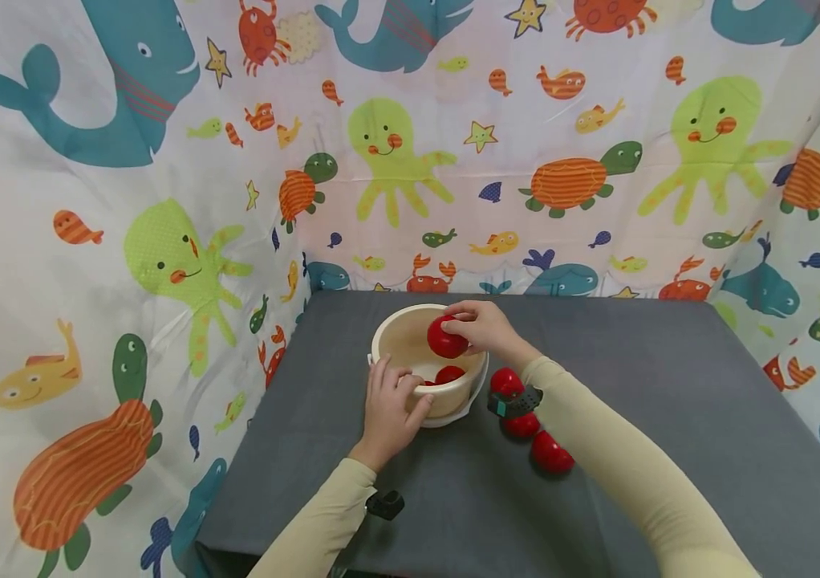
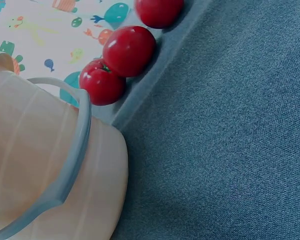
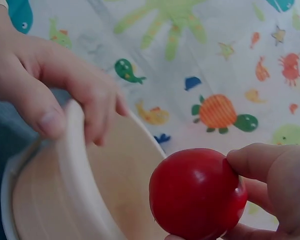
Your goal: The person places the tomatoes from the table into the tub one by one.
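Note:
A cream bucket (image 1: 453, 399) with a pale handle (image 2: 79, 145) stands on the dark cloth. The right hand (image 1: 481, 327) pinches a red tomato (image 1: 446, 337) over the bucket's opening; in the right wrist view that tomato (image 3: 197, 194) sits between thumb and fingers. Curled over the bucket's near rim is the left hand (image 1: 390, 408), thumb outside and fingertips inside, as the right wrist view also shows of this hand (image 3: 55, 82). Inside the bucket lie a red tomato (image 1: 449, 375) and part of another red thing.
Right of the bucket, several red tomatoes (image 1: 551, 453) lie in a row under the right forearm; the left wrist view shows them too (image 2: 129, 51). A grey cloth (image 1: 670, 417) covers the table. A curtain (image 1: 439, 193) with sea animals hangs behind and at both sides.

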The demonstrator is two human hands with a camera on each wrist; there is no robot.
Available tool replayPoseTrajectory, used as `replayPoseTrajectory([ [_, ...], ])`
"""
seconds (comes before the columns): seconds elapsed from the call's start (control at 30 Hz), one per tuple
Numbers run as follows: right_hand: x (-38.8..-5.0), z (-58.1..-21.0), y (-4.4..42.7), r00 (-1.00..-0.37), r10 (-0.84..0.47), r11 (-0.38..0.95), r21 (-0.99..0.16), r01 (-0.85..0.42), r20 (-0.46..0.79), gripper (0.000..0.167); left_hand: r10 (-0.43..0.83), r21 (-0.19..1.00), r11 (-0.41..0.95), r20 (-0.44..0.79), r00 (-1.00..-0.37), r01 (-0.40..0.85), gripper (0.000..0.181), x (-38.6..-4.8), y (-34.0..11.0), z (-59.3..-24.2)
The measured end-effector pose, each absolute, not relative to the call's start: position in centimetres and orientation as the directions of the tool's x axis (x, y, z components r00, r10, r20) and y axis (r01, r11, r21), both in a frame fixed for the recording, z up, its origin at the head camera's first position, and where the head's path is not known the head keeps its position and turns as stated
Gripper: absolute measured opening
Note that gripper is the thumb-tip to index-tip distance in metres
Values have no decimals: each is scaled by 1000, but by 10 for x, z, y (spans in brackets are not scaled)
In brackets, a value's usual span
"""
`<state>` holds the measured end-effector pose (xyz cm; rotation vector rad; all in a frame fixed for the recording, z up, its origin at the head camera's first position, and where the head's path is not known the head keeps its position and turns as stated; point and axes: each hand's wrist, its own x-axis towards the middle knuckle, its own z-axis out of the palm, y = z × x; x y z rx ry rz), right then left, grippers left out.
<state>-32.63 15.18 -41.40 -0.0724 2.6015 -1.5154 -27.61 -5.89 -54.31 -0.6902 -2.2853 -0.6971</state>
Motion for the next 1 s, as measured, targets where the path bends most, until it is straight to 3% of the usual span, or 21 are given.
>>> replayPoseTrajectory([
  [0.3, -322, -422, 130, -983, -131, 485, -873, 47, -126, 44, 280, 300, 710, 709, -647, 637, 28, -275, -57, -541],
  [1.0, -326, -431, 135, -982, -142, 460, -887, 45, -123, 42, 282, 294, 727, 696, -661, 620, 26, -277, -60, -543],
])
